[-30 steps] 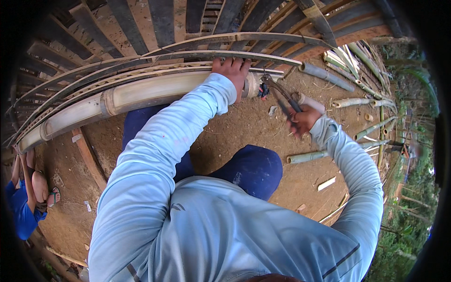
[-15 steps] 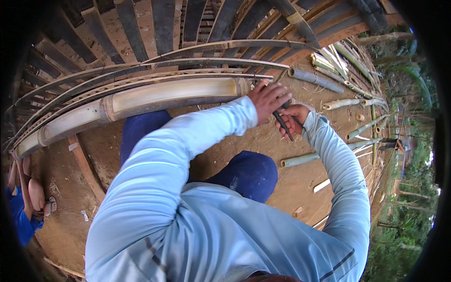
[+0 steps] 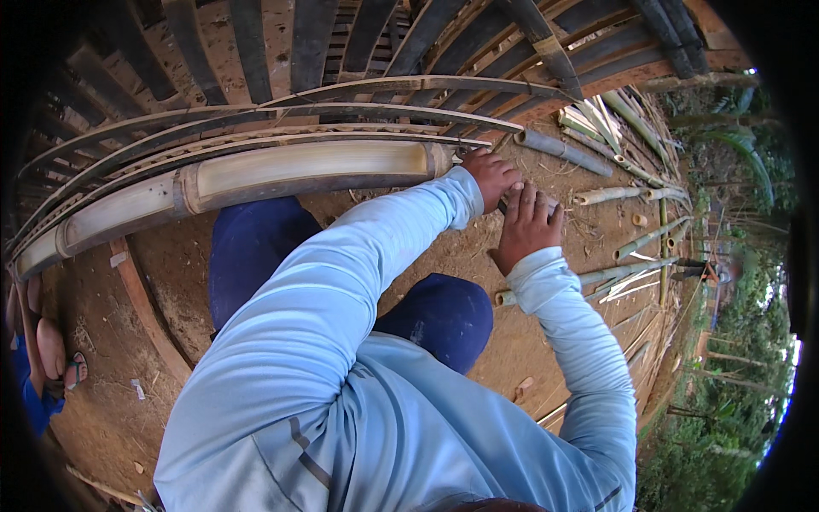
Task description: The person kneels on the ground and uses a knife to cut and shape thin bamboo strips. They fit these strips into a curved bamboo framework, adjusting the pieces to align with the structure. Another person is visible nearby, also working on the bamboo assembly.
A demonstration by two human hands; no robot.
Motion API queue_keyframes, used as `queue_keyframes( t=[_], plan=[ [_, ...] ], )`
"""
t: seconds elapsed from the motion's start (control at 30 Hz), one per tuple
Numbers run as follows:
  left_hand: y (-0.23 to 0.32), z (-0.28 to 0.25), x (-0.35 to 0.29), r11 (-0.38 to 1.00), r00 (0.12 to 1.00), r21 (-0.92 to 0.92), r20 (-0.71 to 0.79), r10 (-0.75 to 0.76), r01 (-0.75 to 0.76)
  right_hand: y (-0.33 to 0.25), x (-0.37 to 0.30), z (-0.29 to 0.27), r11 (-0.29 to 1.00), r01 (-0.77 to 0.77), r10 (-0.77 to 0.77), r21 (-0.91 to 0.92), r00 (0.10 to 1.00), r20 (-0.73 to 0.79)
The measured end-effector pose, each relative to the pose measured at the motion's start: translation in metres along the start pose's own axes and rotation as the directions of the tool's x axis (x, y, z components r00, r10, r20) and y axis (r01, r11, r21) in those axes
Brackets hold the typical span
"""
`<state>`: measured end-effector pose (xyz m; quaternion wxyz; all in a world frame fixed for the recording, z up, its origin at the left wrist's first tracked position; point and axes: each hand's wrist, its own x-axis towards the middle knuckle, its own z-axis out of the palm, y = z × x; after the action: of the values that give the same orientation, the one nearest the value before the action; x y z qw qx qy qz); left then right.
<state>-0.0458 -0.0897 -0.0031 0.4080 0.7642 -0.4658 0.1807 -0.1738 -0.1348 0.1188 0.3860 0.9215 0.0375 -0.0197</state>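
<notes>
A long split bamboo pole (image 3: 316, 171), hollow side up and pale inside, runs from the lower left to its end beside my hands. My left hand (image 3: 492, 177) is closed just past that end, fingers curled; what lies inside it is hidden. Touching it, my right hand (image 3: 531, 224) is palm down with its fingers bent over and its thumb out to the side. Between the hands shows a small bit of a dark slender tool (image 3: 502, 206); its kind cannot be made out, as my hands cover most of it.
Long thin bamboo strips (image 3: 375, 111) curve behind the pole, below a dark slatted structure (image 3: 311, 43). Cut bamboo lengths (image 3: 563, 152) lie on the dirt at right. A wooden beam (image 3: 147, 303) lies at left, near another person's sandalled foot (image 3: 77, 369).
My right hand has turned palm down and come up over the dark tool, whose long parts were showing before. My left hand's spread fingers have curled in.
</notes>
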Motion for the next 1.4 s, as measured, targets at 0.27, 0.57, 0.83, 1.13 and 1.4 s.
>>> queue_keyframes(
  t=[0.27, 0.57, 0.83, 1.13, 1.4],
  plan=[
    [0.000, -0.022, 0.014, 0.997, 0.967, 0.004, 0.241, -0.079, 0.080, 0.011, 0.031, 0.022, 0.967, -0.188, 0.178, 0.170, 0.981, 0.072],
    [-0.013, -0.145, -0.047, 0.811, 0.737, 0.500, 0.415, -0.533, 0.305, 0.030, 0.034, 0.021, 0.923, -0.172, 0.073, 0.343, 0.956, 0.283],
    [-0.036, -0.156, -0.041, 0.703, 0.581, 0.605, 0.439, -0.686, 0.373, 0.057, 0.050, 0.054, 0.855, -0.082, -0.048, 0.512, 0.971, 0.235],
    [-0.034, -0.146, -0.038, 0.665, 0.591, 0.669, 0.402, -0.699, 0.332, 0.072, 0.055, 0.051, 0.845, -0.080, -0.091, 0.529, 0.953, 0.288],
    [-0.031, -0.145, -0.036, 0.668, 0.617, 0.680, 0.395, -0.681, 0.302, 0.079, 0.059, 0.047, 0.831, -0.065, -0.146, 0.552, 0.933, 0.328]
  ],
)
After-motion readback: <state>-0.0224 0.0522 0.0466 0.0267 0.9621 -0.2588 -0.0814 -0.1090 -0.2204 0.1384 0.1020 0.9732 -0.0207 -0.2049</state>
